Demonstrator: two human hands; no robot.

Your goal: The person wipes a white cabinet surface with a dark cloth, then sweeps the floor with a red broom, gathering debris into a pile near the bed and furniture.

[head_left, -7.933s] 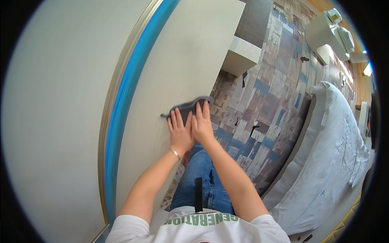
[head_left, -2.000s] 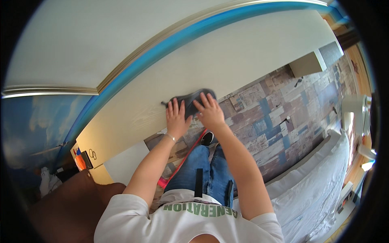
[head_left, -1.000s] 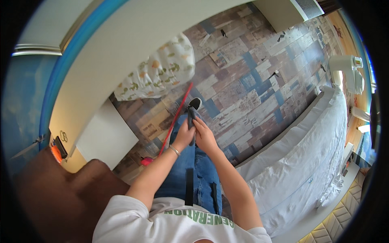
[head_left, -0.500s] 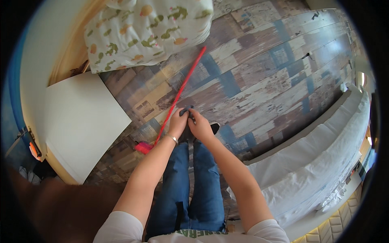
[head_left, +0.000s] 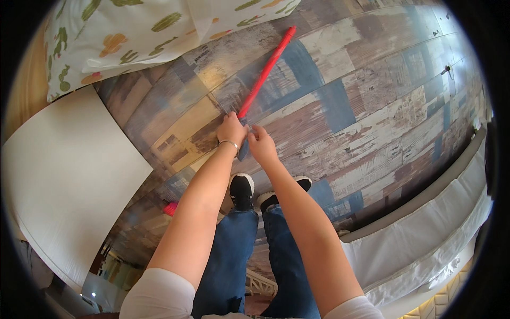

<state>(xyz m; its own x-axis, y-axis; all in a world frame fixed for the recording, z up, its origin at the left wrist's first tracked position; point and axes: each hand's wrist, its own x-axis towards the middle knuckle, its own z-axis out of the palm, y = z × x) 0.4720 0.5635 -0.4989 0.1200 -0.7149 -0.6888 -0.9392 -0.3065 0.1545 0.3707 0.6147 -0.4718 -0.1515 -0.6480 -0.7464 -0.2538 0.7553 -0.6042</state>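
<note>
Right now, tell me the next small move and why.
I'd probably gather the dark grey cloth into the left hand: its loose end shows below that hand, the right hand is close beside it, and the red pole appears just above in view.

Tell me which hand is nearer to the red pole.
Left. The left hand overlaps the red pole in view, though contact is unclear; the right hand is apart from it, to the right.
</note>
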